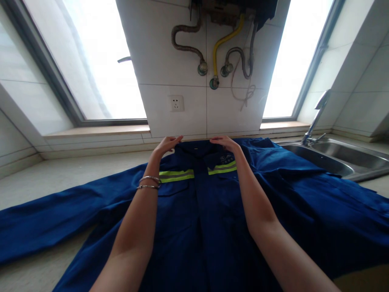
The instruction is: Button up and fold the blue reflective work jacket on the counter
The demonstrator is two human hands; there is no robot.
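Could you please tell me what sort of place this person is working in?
Most likely a home kitchen or utility corner. A steel sink with a faucet sits at the right of the counter, and hoses hang on the tiled wall. Both hands, left hand and right hand, rest on a blue work jacket.

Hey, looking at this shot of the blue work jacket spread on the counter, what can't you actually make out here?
Head view only:
- Collar of the blue work jacket: covered by the left hand and right hand; their grip on it can't be told.
- Chest emblem: too small to read.
- Left sleeve cuff: cut off by the frame edge.
- Unit above the hoses: cut off by the top edge.
- Outside the windows: blown out by glare.
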